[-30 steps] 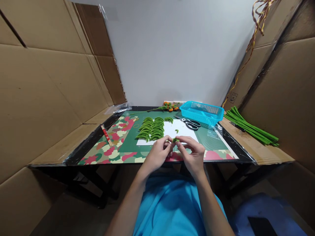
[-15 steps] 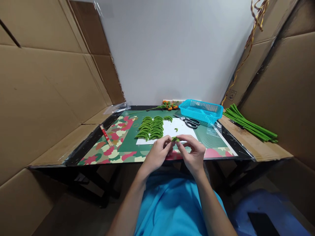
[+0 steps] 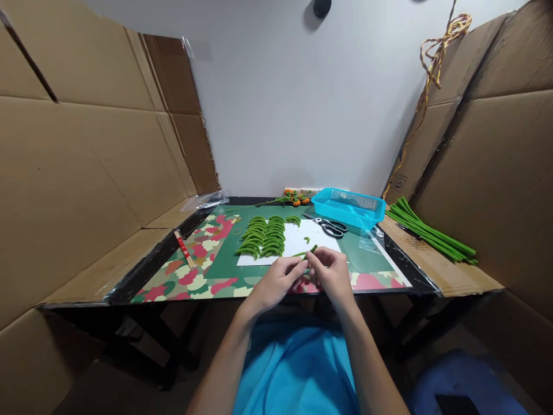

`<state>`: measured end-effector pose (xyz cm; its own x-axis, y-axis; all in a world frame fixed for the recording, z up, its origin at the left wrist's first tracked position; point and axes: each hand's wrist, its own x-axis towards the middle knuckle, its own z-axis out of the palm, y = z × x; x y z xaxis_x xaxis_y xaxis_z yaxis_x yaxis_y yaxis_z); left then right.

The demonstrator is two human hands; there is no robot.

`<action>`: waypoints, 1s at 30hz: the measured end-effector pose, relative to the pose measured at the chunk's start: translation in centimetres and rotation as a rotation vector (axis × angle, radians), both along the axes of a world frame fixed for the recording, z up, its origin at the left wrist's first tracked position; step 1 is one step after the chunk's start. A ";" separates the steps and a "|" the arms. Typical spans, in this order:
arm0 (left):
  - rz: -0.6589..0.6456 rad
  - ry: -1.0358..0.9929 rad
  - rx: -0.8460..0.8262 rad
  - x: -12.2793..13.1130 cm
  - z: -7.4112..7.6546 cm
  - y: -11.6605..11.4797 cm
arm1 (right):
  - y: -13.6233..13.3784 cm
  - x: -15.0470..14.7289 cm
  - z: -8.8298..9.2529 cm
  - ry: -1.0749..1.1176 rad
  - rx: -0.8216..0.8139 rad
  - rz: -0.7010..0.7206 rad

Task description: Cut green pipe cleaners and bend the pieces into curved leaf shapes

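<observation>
Over the near edge of the table, my left hand (image 3: 276,281) and my right hand (image 3: 332,272) meet with fingertips pinched together. Between them is a thin green pipe cleaner piece (image 3: 314,249), with one end sticking out past the fingers; the rest is hidden. Just beyond lies a white sheet (image 3: 298,233) bearing two columns of curved green leaf-shaped pieces (image 3: 273,235) on its left. A single curved piece (image 3: 293,220) starts a third column at the top. One small bent green scrap (image 3: 306,240) rests on the sheet near my right hand.
Black-handled scissors (image 3: 332,229) lie beside a blue plastic basket (image 3: 348,216). Orange flowers (image 3: 296,199) lie at the back. A bundle of green pipe cleaners (image 3: 432,233) and a black pen (image 3: 408,231) are on the right. Red-wrapped chopsticks (image 3: 184,249) lie left. Cardboard walls (image 3: 86,155) flank the table.
The view has tilted upward a little. My fingers have shifted on the green piece, which now shows a longer thin end between and beyond my fingertips.
</observation>
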<state>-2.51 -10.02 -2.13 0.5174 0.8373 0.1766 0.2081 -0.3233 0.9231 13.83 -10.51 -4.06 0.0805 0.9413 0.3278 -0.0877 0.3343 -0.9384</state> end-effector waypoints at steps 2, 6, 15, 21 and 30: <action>0.014 0.002 -0.024 0.0 -0.2 0.2 | 0.1 0.0 0.0 0.013 -0.039 -0.018; 0.086 -0.071 -0.035 0.1 -0.6 0.6 | 0.2 0.0 -0.1 0.048 -0.053 0.008; 0.155 -0.114 0.019 -0.3 -0.9 0.7 | 0.1 0.1 -0.4 0.005 -0.011 0.094; 0.170 -0.086 0.029 -0.3 -0.8 0.6 | 0.2 0.1 -0.5 -0.087 0.007 0.032; 0.113 -0.104 -0.030 -0.4 -0.5 0.6 | 0.1 0.5 -0.4 -0.052 -0.039 0.160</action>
<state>-2.90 -9.43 -2.60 0.3998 0.8948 0.1985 0.1439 -0.2751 0.9506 14.28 -10.41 -4.48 -0.0872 0.9527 0.2911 -0.0881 0.2837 -0.9549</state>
